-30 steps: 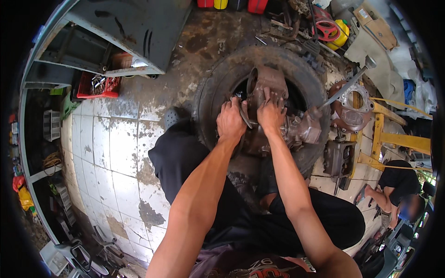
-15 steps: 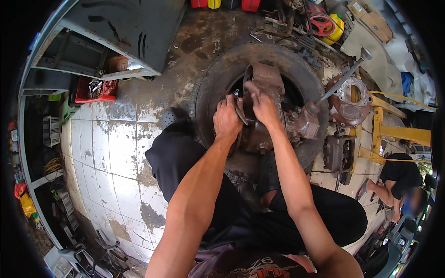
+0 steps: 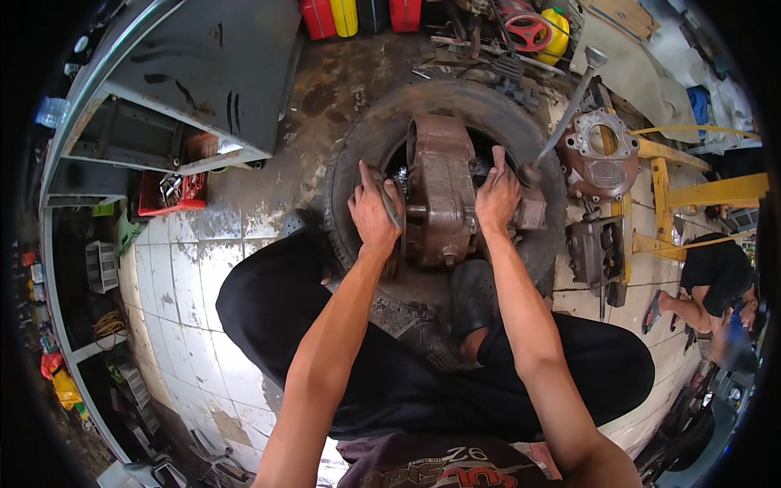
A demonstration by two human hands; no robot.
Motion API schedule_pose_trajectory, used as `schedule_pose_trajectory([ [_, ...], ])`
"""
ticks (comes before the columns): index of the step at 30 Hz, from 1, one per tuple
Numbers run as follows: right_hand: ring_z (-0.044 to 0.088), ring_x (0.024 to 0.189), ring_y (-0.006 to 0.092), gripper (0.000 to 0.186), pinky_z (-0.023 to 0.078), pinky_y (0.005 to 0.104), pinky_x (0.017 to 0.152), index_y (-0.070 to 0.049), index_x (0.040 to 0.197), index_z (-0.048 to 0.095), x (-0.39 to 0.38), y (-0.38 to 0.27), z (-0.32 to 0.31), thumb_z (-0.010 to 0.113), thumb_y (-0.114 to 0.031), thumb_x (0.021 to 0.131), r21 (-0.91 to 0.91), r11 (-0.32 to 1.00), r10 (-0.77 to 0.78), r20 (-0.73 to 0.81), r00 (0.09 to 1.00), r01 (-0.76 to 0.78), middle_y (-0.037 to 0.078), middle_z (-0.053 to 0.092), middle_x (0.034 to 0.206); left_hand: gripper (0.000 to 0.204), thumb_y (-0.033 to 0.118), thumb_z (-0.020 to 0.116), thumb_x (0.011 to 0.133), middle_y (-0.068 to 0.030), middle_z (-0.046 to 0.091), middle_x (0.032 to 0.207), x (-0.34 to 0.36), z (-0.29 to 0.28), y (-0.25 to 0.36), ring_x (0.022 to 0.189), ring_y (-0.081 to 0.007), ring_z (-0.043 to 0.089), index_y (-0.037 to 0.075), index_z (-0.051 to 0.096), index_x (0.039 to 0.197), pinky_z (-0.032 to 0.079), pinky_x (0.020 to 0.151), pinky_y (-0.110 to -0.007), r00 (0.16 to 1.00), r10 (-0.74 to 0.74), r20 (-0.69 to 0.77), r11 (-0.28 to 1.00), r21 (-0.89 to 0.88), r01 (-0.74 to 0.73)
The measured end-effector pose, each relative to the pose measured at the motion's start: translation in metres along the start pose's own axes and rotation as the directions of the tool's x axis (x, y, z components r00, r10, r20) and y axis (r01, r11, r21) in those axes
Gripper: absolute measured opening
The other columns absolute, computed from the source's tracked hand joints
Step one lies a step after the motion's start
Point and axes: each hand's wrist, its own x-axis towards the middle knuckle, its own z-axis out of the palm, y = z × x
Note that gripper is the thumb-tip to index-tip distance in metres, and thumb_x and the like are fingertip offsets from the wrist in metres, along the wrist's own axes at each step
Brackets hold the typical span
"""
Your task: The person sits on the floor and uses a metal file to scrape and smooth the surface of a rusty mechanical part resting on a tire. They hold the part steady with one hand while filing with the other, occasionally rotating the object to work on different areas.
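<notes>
A brown metal gearbox housing (image 3: pixel 443 175) rests inside a large tyre (image 3: pixel 358 138) lying flat between my legs. My left hand (image 3: pixel 374 213) is closed over the edge of a round brown flange (image 3: pixel 394 207) on the housing's left side, one finger stretched upward along it. At the other side, my right hand (image 3: pixel 497 199) is curled beside the housing. A narrow brownish piece sticks up above its fingers; whether that is a finger or an object is unclear. A long lever (image 3: pixel 573 102) rises from the housing's right end.
A brown metal cover (image 3: pixel 602 159) and yellow metal frame (image 3: pixel 708 193) stand to the right. On the left are a grey metal cabinet (image 3: pixel 220 65) and a red crate of tools (image 3: pixel 191 195). Coloured containers (image 3: pixel 346 16) line the back. Another person (image 3: pixel 716 272) crouches at far right.
My hands have moved apart, from close together over the housing to its two sides. More of the housing's middle shows. The whole view has shifted slightly.
</notes>
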Motion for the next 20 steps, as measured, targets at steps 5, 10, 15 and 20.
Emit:
schedule_pose_trajectory([
  [5,0.058,0.101,0.0457,0.040,0.045,0.0514,0.089,0.003,0.115,0.058,-0.004,0.023,0.004,0.042,-0.031,0.101,0.205,0.967,0.141,0.056,0.988,-0.149,0.026,0.062,0.112,0.051,0.025,0.050,0.094,-0.0204,0.065,0.105,-0.011,-0.008,0.017,0.099,-0.0362,0.056,0.003,0.048,0.140,0.039,0.090,-0.046,0.973,0.208,0.095,0.976,0.040,-0.213],
  [10,0.060,0.104,0.0437,0.041,0.047,0.0500,0.087,0.001,0.119,0.058,-0.003,0.009,-0.008,0.042,-0.032,0.101,0.390,0.917,0.086,-0.002,0.996,-0.078,0.027,0.062,0.116,0.034,0.031,0.061,0.093,-0.0177,0.069,0.086,0.005,0.016,0.066,0.078,-0.0315,0.066,0.004,0.063,0.113,0.050,0.071,-0.038,0.984,0.116,0.135,0.906,-0.420,-0.050],
  [15,0.059,0.107,0.0413,0.038,0.046,0.0475,0.089,-0.005,0.129,0.054,-0.003,0.014,-0.005,0.038,-0.028,0.103,0.277,0.936,0.175,0.165,0.971,-0.216,0.019,0.062,0.122,0.030,0.033,0.072,0.082,-0.0193,0.071,0.082,0.044,0.077,0.078,0.084,-0.0336,0.070,0.005,0.071,0.093,0.053,0.076,-0.040,0.927,-0.127,0.353,0.840,-0.458,0.290],
  [20,0.056,0.117,0.0379,0.040,0.045,0.0435,0.095,-0.011,0.139,0.049,0.000,0.015,-0.007,0.036,-0.026,0.104,0.297,0.922,0.191,0.212,0.959,-0.249,0.013,0.058,0.134,0.038,0.036,0.076,0.078,-0.0197,0.072,0.088,0.062,0.104,0.086,0.088,-0.0318,0.071,0.009,0.074,0.105,0.053,0.083,-0.036,0.905,0.033,0.425,0.936,-0.329,0.120],
])
